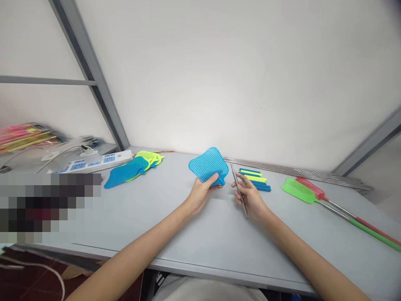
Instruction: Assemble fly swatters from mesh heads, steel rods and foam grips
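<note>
My left hand (204,193) grips a blue perforated fly swatter head (209,162) near its neck, holding it above the grey table. A thin metal rod (238,190) is held between the fingers of my right hand (249,195), slanting with its upper end toward the swatter head. Rod and head are apart. Just beyond my right hand lie several blue and yellow handle sleeves (261,185). Further left rests a pile of loose swatter heads, blue (125,172) and yellow (149,156).
At right lie a green fly swatter (299,190) and a red fly swatter (313,188). Long metal rods (291,169) run along the wall. A white power strip (103,161) with cables sits at left, near bagged colourful items (28,136). The table's front edge (200,267) is close to me.
</note>
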The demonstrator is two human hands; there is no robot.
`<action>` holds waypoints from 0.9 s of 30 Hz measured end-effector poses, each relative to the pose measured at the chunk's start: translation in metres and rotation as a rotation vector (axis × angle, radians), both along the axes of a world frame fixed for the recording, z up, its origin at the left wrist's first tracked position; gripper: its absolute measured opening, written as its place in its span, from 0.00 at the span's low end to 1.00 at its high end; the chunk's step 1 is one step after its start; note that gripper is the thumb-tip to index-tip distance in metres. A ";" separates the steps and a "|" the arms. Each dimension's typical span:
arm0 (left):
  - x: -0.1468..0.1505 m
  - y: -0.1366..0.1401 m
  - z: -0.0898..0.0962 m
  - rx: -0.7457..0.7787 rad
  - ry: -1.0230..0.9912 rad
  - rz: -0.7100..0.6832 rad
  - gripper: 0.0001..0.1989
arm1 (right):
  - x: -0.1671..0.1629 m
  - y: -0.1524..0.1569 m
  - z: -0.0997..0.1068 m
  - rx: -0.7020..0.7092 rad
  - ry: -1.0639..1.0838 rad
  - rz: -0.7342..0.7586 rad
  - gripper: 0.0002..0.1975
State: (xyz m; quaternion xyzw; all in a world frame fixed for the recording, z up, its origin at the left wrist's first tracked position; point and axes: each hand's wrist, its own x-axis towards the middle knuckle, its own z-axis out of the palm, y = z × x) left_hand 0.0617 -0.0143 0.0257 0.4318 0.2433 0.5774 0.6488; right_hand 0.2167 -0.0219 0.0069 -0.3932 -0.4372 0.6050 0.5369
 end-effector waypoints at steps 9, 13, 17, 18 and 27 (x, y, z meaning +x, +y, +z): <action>-0.016 0.018 -0.001 -0.063 0.007 0.254 0.10 | -0.001 -0.004 0.005 -0.131 -0.108 0.231 0.14; -0.020 0.022 0.000 -0.029 0.042 0.284 0.11 | -0.003 -0.011 0.009 -0.197 -0.179 0.399 0.15; -0.020 0.021 0.000 0.021 0.124 0.262 0.13 | -0.006 -0.016 0.010 -0.219 -0.183 0.464 0.15; -0.020 0.020 -0.001 0.027 0.150 0.262 0.14 | -0.006 -0.016 0.010 -0.222 -0.178 0.468 0.15; -0.017 0.020 -0.003 0.039 0.245 0.257 0.15 | -0.005 -0.012 0.008 -0.289 -0.109 0.486 0.13</action>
